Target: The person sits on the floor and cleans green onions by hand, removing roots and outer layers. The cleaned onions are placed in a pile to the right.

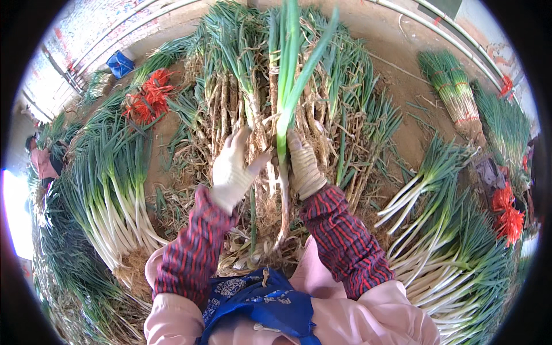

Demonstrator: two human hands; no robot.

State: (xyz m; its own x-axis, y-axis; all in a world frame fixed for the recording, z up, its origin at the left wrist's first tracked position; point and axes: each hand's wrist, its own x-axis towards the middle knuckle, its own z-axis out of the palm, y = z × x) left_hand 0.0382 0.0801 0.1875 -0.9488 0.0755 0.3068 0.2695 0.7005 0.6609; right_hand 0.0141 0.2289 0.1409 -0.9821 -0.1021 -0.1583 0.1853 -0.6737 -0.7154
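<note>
A single large green onion (pixel 282 142) stands upright before me, its leaves pointing away and its brown root end toward my lap. My right hand (pixel 304 166), in a pale knit glove, grips its stem from the right side. On the left, my gloved left hand (pixel 235 168) has its fingers apart and holds nothing; its thumb comes near the stem. Behind both hands lies a broad pile of unpeeled green onions (pixel 224 95) with dry, soil-stained skins. Peeled husks and leaf scraps (pixel 258 254) cover the floor in front of my lap.
Cleaned onions with white stalks lie in a heap at left (pixel 116 207) and another at right (pixel 435 271). Red ties (pixel 151 97) rest at upper left, more red ties (pixel 506 215) at right. A tied onion bundle (pixel 457 90) stands near wall pipes (pixel 457 34). Another person (pixel 43 161) is at far left.
</note>
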